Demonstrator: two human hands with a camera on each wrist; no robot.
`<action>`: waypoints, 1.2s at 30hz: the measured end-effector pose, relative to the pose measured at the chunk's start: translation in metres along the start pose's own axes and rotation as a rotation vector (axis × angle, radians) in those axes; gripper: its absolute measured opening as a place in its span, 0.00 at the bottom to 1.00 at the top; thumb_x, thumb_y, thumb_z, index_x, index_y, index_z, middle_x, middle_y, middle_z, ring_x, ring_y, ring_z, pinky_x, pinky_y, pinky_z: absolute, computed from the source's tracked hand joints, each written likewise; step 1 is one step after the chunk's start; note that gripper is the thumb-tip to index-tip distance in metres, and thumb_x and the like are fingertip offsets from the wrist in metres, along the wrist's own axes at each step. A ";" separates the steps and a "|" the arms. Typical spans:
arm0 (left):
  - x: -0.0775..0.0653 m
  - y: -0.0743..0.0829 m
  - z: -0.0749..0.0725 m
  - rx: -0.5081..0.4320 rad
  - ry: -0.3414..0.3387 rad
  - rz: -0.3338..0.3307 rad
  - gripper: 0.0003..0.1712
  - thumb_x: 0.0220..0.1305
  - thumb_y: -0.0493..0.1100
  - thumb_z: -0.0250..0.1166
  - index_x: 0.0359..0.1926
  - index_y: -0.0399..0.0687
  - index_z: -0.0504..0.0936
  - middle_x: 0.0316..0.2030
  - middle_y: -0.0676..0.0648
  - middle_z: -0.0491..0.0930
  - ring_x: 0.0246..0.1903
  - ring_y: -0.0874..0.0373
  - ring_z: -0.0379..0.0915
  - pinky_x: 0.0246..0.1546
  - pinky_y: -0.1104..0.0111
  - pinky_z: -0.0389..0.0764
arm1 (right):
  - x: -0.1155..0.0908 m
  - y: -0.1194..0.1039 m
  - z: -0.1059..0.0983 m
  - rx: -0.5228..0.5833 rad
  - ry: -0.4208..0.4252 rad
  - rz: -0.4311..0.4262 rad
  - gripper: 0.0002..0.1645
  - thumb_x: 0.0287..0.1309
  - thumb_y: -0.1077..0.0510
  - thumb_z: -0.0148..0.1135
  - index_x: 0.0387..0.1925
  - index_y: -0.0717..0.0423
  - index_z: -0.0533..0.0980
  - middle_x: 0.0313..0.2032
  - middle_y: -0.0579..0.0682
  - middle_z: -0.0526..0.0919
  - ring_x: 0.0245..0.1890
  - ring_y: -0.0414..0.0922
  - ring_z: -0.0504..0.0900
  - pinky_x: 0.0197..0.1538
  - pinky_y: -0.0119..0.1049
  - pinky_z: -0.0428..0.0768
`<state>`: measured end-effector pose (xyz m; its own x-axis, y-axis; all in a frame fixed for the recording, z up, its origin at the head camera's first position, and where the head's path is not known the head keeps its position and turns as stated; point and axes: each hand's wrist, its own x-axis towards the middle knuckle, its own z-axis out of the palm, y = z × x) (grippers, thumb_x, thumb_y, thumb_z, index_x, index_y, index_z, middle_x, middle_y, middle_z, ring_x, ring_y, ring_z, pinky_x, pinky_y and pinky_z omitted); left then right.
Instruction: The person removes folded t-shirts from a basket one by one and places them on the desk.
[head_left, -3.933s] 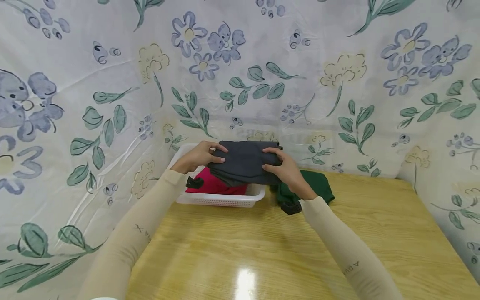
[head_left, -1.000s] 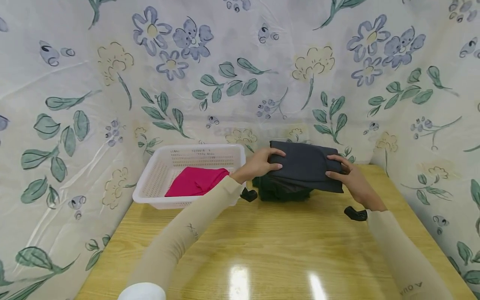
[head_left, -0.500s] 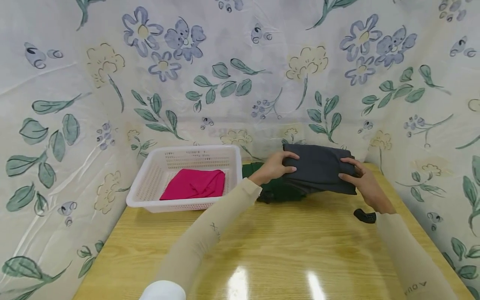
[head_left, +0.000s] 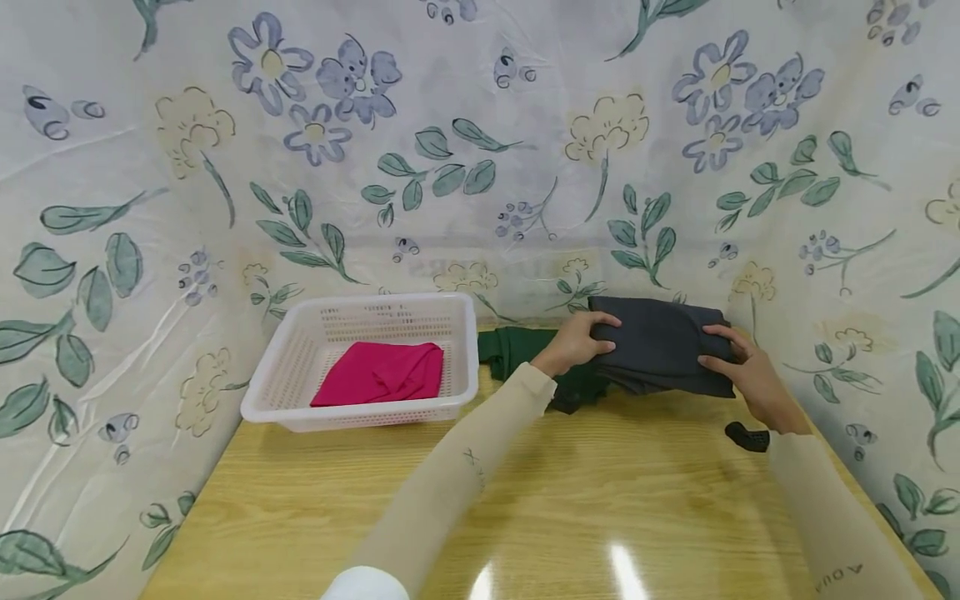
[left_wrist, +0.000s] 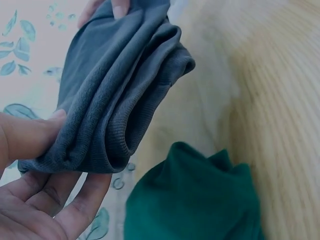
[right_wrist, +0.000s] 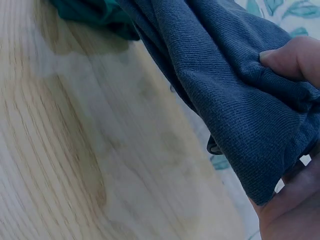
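A folded dark grey garment (head_left: 656, 346) is held level between both hands at the back right of the table. My left hand (head_left: 576, 340) grips its left end, thumb on the near face and fingers under the layers in the left wrist view. At the other end my right hand (head_left: 753, 379) pinches the cloth, its thumb (right_wrist: 292, 60) pressing into a fold. Stacked folds and a ribbed edge of the garment (left_wrist: 115, 100) show in the left wrist view. Just left of it, partly behind my left hand, lies a dark green cloth (head_left: 525, 346) on the table.
A white perforated plastic basket (head_left: 258, 392) stands at the back left with a folded crimson cloth (head_left: 382, 372) inside. The wooden table (head_left: 525, 500) meets a floral sheet (head_left: 450, 225) hanging behind and at both sides.
Both hands have carried the dark grey garment from over the basket to the right, past the green cloth, and slightly lower. The crimson cloth in the basket is now uncovered.
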<state>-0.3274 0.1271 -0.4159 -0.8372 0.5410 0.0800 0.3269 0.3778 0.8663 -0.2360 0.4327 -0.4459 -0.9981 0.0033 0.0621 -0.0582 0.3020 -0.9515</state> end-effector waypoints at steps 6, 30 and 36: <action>0.006 -0.003 0.018 -0.021 0.014 -0.036 0.23 0.70 0.32 0.66 0.64 0.51 0.82 0.71 0.44 0.69 0.68 0.48 0.68 0.58 0.60 0.78 | -0.001 0.009 -0.007 -0.033 0.022 0.036 0.38 0.71 0.49 0.66 0.77 0.35 0.63 0.79 0.66 0.48 0.67 0.52 0.66 0.50 0.24 0.79; 0.014 -0.025 0.058 -0.053 0.003 -0.205 0.24 0.67 0.24 0.64 0.62 0.43 0.84 0.64 0.40 0.75 0.24 0.56 0.64 0.30 0.67 0.69 | 0.013 0.038 -0.010 -0.175 0.033 0.082 0.40 0.70 0.60 0.66 0.77 0.56 0.61 0.80 0.64 0.39 0.77 0.71 0.43 0.70 0.70 0.55; 0.014 -0.027 0.057 0.002 -0.048 -0.213 0.24 0.66 0.26 0.67 0.62 0.42 0.83 0.55 0.40 0.80 0.22 0.58 0.62 0.27 0.68 0.67 | 0.016 0.045 -0.013 -0.269 0.030 0.142 0.40 0.71 0.63 0.64 0.78 0.61 0.58 0.79 0.69 0.39 0.76 0.73 0.40 0.71 0.70 0.54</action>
<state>-0.3234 0.1673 -0.4663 -0.8656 0.4838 -0.1289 0.1455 0.4895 0.8598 -0.2546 0.4585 -0.4843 -0.9945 0.0905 -0.0536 0.0941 0.5384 -0.8375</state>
